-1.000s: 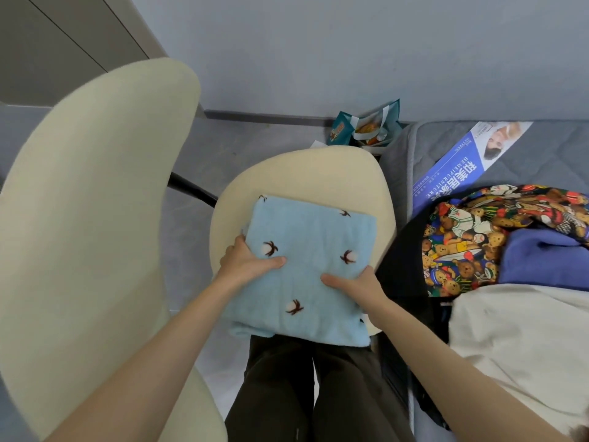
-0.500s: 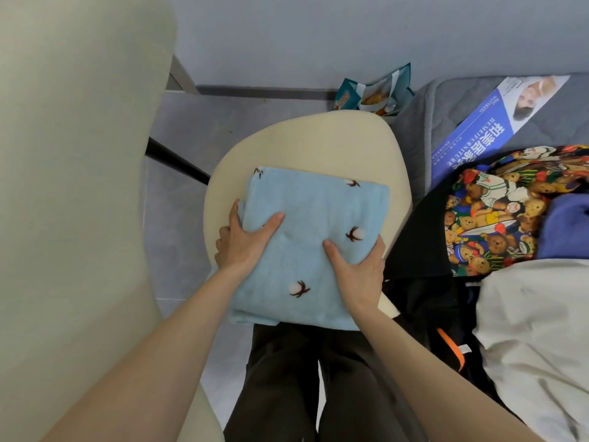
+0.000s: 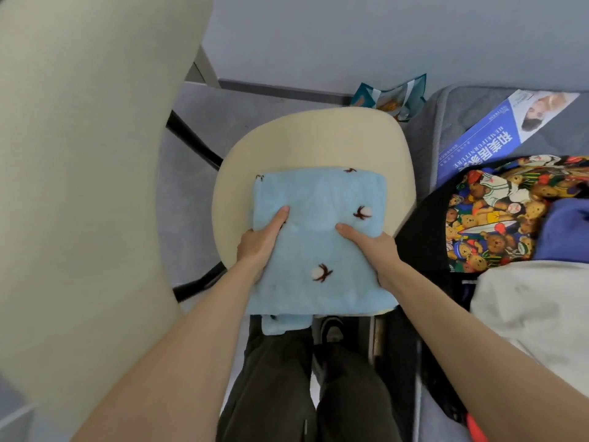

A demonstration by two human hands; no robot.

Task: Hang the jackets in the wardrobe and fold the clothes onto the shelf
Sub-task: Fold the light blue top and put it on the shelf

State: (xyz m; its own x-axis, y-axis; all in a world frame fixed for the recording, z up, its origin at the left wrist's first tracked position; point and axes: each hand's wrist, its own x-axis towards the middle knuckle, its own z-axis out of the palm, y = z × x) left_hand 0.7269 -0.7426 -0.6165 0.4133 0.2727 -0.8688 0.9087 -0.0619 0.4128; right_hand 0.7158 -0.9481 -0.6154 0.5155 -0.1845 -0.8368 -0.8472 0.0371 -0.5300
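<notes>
A folded light-blue garment (image 3: 318,224) with small brown-and-white motifs rests on the cream chair seat (image 3: 312,138), its near edge hanging over the front. My left hand (image 3: 259,242) grips its left side, thumb on top and fingers underneath. My right hand (image 3: 371,245) grips its right side the same way. More clothes lie on the bed to the right: a bear-print garment (image 3: 497,218), a blue-purple one (image 3: 570,231), a black one (image 3: 424,231) and a white one (image 3: 535,311).
The cream chair back (image 3: 79,186) fills the left side, close to my left arm. A grey mattress (image 3: 462,106) with a blue leaflet (image 3: 497,135) lies at the right. A teal bag (image 3: 392,97) stands by the wall behind the chair. My legs are below the seat.
Both hands have shifted from pressing flat on top of the blue garment to gripping its sides. The garment has slid toward me, so its near edge overhangs the seat.
</notes>
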